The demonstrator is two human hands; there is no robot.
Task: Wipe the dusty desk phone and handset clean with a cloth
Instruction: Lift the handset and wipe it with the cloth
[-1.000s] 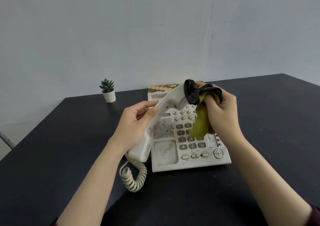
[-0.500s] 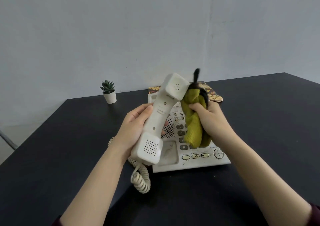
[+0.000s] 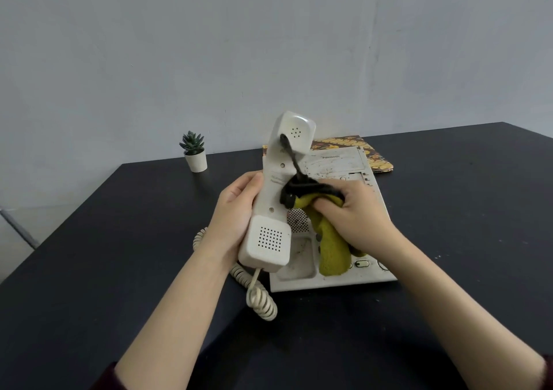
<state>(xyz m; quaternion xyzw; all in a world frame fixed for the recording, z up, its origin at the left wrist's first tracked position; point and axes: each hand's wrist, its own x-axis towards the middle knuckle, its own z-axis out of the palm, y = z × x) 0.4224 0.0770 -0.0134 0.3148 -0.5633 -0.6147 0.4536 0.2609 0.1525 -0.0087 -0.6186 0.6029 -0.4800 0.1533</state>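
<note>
A black table point(image 3: 119, 270) fills the lower part of the view, with a pale wall behind it. On the table sits the desk phone point(image 3: 338, 279), a cream base with smudged, dusty surfaces; it is the landmark here. Behind the desk phone, partly hidden by it, lies a flat thing with a yellow and brown pattern point(image 3: 374, 153). Well to the left of the desk phone and farther back stands a small potted plant point(image 3: 194, 151) in a white pot. The handset point(image 3: 276, 198) is lifted above the left side of the desk phone, nearly upright, its perforated faces towards the camera. The left hand point(image 3: 236, 213) is closed around the handset's left edge and back. The right hand point(image 3: 353, 213), above the desk phone's keypad, is clenched on a yellow-green cloth point(image 3: 332, 249) with a black edge, pressing it against the handset's middle. A coiled cord point(image 3: 260, 296) hangs from the handset's lower end onto the table, left of the desk phone
</note>
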